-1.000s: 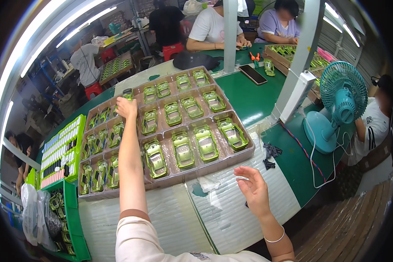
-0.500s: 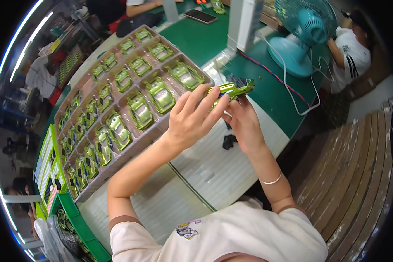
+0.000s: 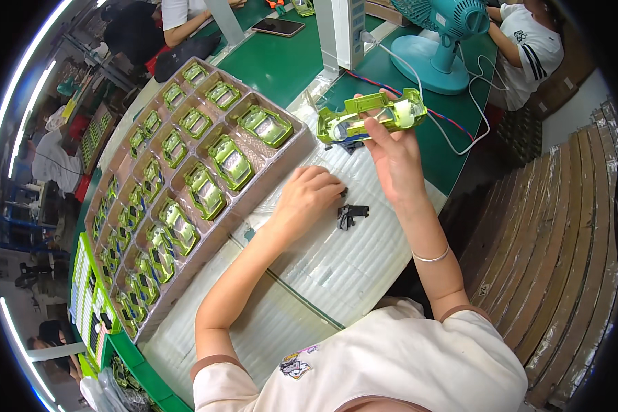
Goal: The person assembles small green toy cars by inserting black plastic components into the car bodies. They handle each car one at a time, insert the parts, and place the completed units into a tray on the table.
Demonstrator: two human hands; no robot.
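My right hand [image 3: 396, 161] holds up a glossy lime-green toy car body shell [image 3: 371, 118] over the far side of the work mat, its thumb on the shell and the other fingers mostly hidden below it. Low on the mat, my left hand [image 3: 310, 200] is closed, fingertips bent down onto a small black plastic part [image 3: 344, 193] that they largely cover. Beside those fingertips lies more black plastic [image 3: 352, 216]. To the left stands a large divided tray [image 3: 250, 196] with several similar green car shells [image 3: 231, 162] in its compartments.
A teal fan [image 3: 446, 55] and its white cable stand on the green table [image 3: 281, 58] beyond a grey post [image 3: 340, 34]. A phone [image 3: 278, 27] lies farther back. A green bin [image 3: 147, 371] is at lower left. Other people sit across and at right.
My left hand has let go of the car shell and come down to the black parts on the mat. The right hand now holds the shell alone, turned to show more of it.
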